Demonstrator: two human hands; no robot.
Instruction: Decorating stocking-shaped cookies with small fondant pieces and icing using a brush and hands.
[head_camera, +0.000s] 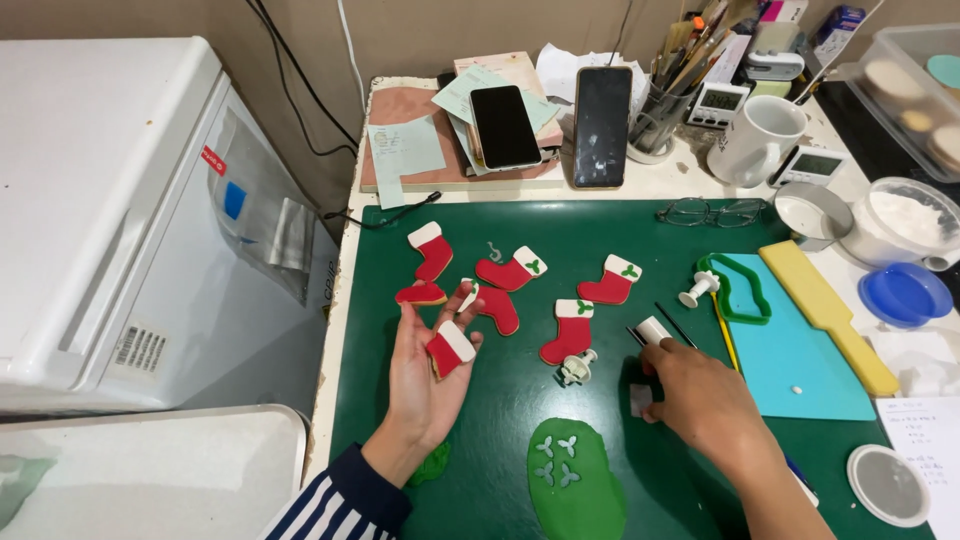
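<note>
While the left hand (425, 375) cradles a stocking cookie (450, 349) on its open palm, cuff toward two o'clock, the right hand's (700, 400) grip pinches a small white piece (641, 400) at three o'clock on the bench (500, 400).

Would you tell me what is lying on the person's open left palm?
A stocking-shaped cookie with red icing and a white cuff lies on the left hand. Its underside against the palm is hidden.
</note>
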